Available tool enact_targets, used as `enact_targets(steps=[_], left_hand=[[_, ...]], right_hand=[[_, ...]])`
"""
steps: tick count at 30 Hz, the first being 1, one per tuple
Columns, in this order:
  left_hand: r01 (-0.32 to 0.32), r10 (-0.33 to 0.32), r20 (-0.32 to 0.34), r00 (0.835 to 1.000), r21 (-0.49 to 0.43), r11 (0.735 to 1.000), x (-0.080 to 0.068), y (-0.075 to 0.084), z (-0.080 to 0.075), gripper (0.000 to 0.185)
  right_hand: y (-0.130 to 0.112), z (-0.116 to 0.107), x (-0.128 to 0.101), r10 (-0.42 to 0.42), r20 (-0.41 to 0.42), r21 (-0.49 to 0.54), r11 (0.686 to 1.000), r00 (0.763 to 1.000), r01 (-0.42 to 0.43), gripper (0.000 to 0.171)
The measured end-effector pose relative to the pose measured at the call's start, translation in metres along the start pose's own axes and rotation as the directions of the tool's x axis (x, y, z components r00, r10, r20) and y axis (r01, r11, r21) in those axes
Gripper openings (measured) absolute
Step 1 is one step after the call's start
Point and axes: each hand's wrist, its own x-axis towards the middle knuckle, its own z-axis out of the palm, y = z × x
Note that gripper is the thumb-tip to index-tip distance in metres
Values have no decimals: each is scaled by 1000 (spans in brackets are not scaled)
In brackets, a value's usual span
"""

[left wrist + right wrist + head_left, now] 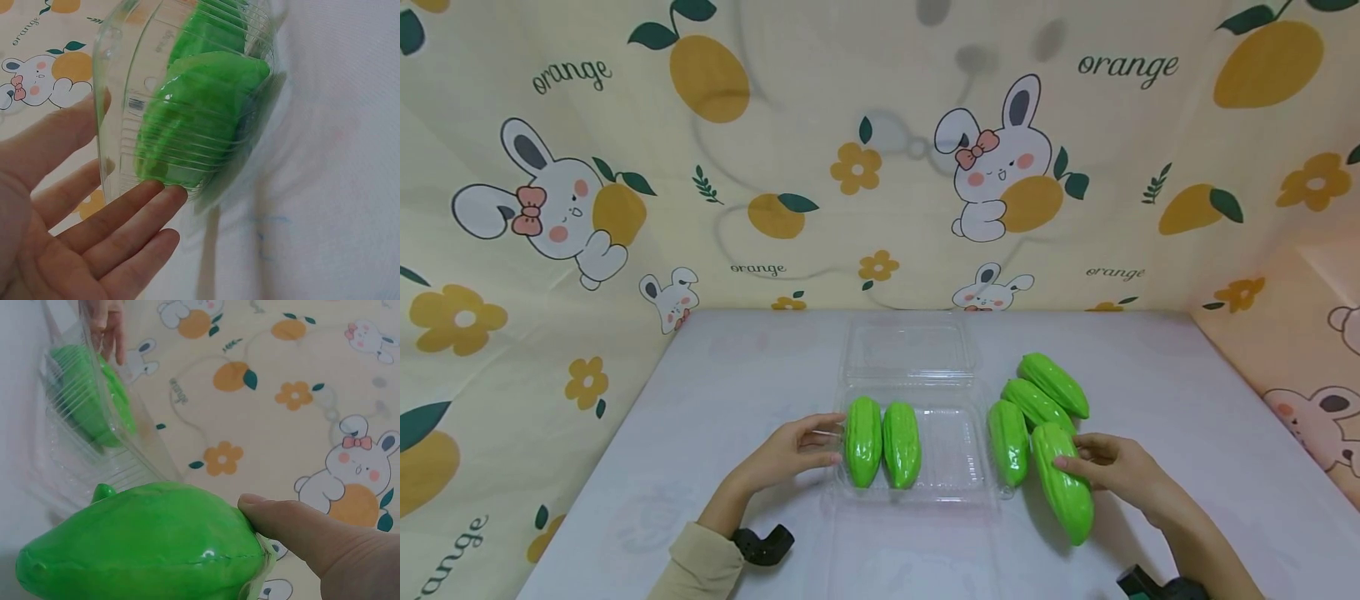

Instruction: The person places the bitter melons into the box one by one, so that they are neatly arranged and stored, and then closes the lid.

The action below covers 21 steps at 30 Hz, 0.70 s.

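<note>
surface: pale table (700, 400) | backdrop: bunny-and-orange cloth (775, 167) | left hand (790, 454) fingers straight against clear box (955, 492) holding two gourds | right hand (1112, 467) grasping green gourd (1063, 492) just right of box

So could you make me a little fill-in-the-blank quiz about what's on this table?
1. The clear plastic container already has ___ green gourds in it.
2. Outside it, to the right, lie ___ more green gourds on the table.
3. The right hand touches the loose gourd lying ___ to the person.
4. The left hand rests its straight fingers against the container's ___ side.

Missing words: two; four; nearest; left
</note>
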Motion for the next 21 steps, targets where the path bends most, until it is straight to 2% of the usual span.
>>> enact_targets(steps=[21], left_hand=[[4, -4, 0, 1000, -4, 1000, 0, 0, 0, 62]], right_hand=[[-11, -3, 0, -6, 9, 0, 1000, 1000, 6, 74]])
